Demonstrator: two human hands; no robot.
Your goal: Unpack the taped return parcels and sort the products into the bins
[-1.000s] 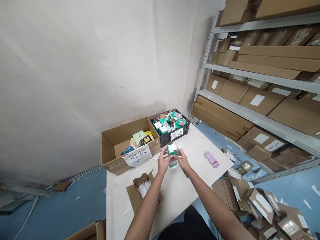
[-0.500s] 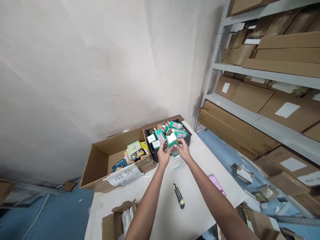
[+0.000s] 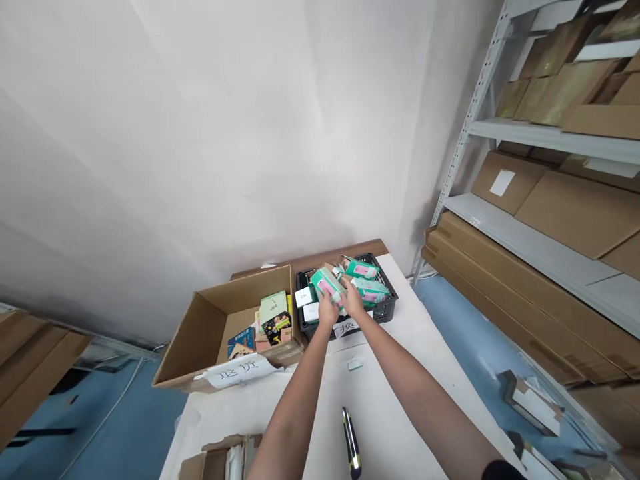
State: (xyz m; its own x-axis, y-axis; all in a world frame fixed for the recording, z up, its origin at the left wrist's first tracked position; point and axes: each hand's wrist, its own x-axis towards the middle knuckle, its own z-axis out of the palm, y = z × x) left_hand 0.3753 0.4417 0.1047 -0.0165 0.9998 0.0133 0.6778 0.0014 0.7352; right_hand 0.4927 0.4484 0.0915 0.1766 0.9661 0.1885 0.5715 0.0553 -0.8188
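Both my hands reach into the black plastic crate (image 3: 387, 311) on the table. My left hand (image 3: 328, 311) is closed on a green and pink small carton (image 3: 326, 283), which lies tilted over the other cartons. Against the right side of this carton rests my right hand (image 3: 353, 300), its fingers bent and partly hidden. More green cartons are around them: one (image 3: 361, 269) at the back, another (image 3: 371, 291) to the right. Two white-ended boxes (image 3: 311, 312) stand at the crate's left.
Left of the crate stands an open cardboard box (image 3: 200, 327) with several small colourful packs and a handwritten paper sheet (image 3: 241, 371). A utility knife (image 3: 351, 443) lies on the white tabletop (image 3: 395, 400). A smaller open carton (image 3: 220, 459) is at front left. Loaded shelving (image 3: 530, 233) rises on the right.
My hands have moved away from me into the crate with the green carton, which is now tilted among the others. The view has shifted, and the phone has gone out of sight.
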